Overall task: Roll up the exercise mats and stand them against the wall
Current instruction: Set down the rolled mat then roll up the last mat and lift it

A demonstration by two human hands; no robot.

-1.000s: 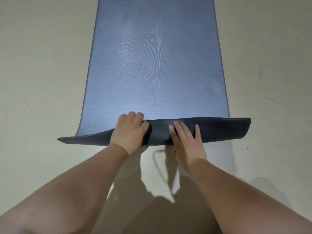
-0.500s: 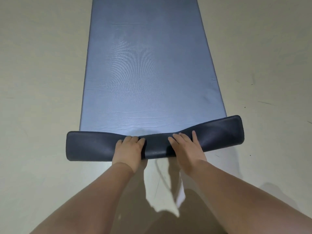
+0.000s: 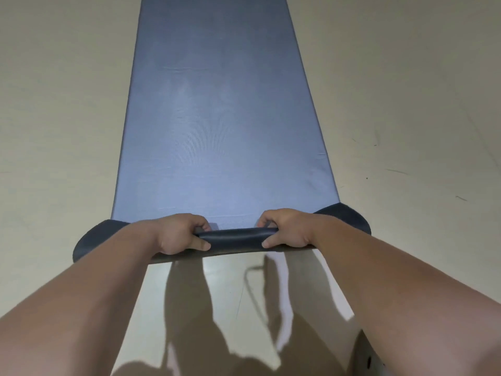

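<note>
A long blue exercise mat [image 3: 217,109] lies flat on the floor and runs away from me to the top of the view. Its near end is curled over into a short dark roll [image 3: 235,238] showing the darker underside. My left hand [image 3: 180,234] grips the roll left of centre, fingers curled over the top and thumb underneath. My right hand [image 3: 287,229] grips it right of centre the same way. The roll's outer ends flare out loosely past both wrists.
Pale beige floor [image 3: 420,104] surrounds the mat on both sides, with a few dark scuff marks at the right. My shadow falls on the floor between my forearms. No wall is in view.
The folded near flap has been curled into a tighter roll. Both hands went from lying flat on the flap to gripping the roll, and the view moved forward along the mat.
</note>
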